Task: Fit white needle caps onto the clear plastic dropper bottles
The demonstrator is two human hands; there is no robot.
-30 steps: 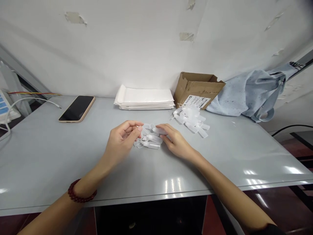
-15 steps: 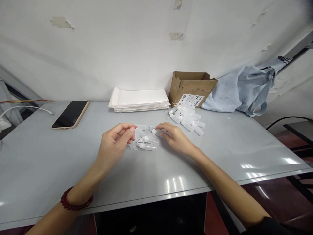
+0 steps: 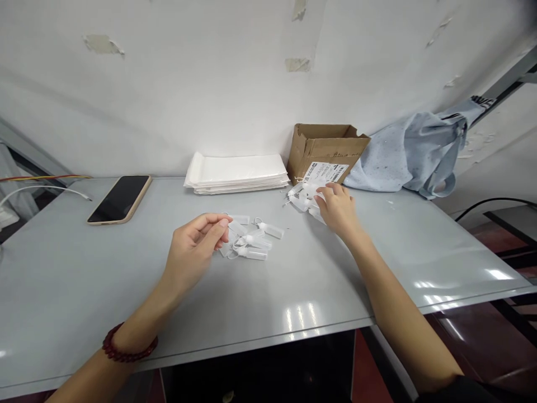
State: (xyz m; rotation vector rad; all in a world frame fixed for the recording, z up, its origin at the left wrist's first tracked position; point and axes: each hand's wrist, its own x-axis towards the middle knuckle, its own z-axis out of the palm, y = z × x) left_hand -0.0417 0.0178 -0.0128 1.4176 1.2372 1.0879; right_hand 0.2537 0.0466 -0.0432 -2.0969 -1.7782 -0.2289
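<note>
My left hand (image 3: 196,246) is closed, thumb pressed to the bent fingers, at the left side of a loose group of small translucent plastic bottles (image 3: 254,254) with white looped caps. Whatever it pinches, if anything, is hidden. One bottle (image 3: 272,230) lies at the right of that group. Over a second pile of the same bottles (image 3: 298,202), farther back, my right hand (image 3: 340,210) reaches with fingers bent and apart. It covers part of this pile, and I see nothing held in it.
Behind the second pile stands an open cardboard box (image 3: 331,151), with a light blue cloth bag (image 3: 403,154) to its right. White padded envelopes (image 3: 237,173) are stacked against the wall. A phone (image 3: 119,200) and a white cable (image 3: 50,187) lie left on the grey table (image 3: 188,330).
My right hand has left the bottle at the near group's right and moved right and away from me, to the far pile. My left hand stays almost in place.
</note>
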